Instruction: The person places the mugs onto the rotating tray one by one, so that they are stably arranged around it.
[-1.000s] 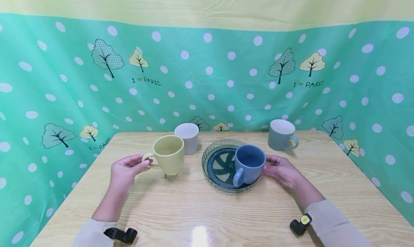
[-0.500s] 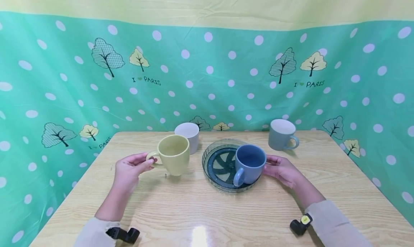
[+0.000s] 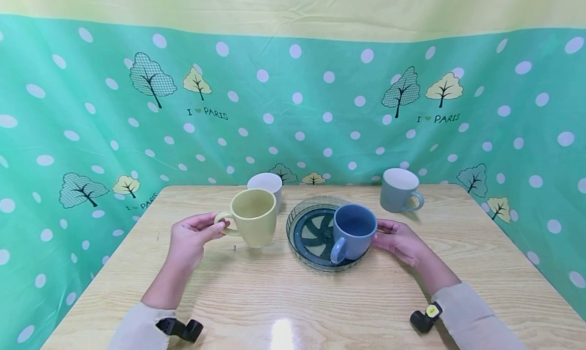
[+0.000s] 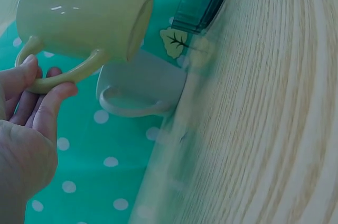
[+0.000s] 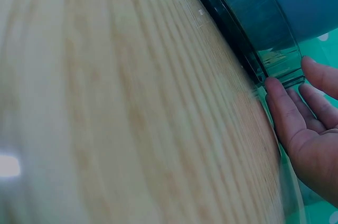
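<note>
My left hand (image 3: 189, 240) pinches the handle of a pale yellow mug (image 3: 256, 220) between thumb and fingers. The mug is upright above the table, left of a round clear-walled tray (image 3: 315, 235). In the left wrist view the fingertips curl round the handle, with a white mug (image 4: 145, 78) standing behind. A blue mug (image 3: 354, 230) stands in the right part of the tray, its handle toward me. At the tray's right side rests my right hand (image 3: 398, 242); the right wrist view shows its thumb and extended fingers touching the clear wall (image 5: 282, 65) from outside.
A grey-blue mug (image 3: 398, 192) with a white inside stands at the back right of the wooden table (image 3: 293, 299). The white mug stands at the back, partly hidden by the yellow one. A polka-dot curtain (image 3: 293, 111) hangs behind the table's far edge.
My left hand has carried the yellow mug to the right, closer to the tray, and it now covers more of the white mug. The right hand, tray and blue mug have stayed put.
</note>
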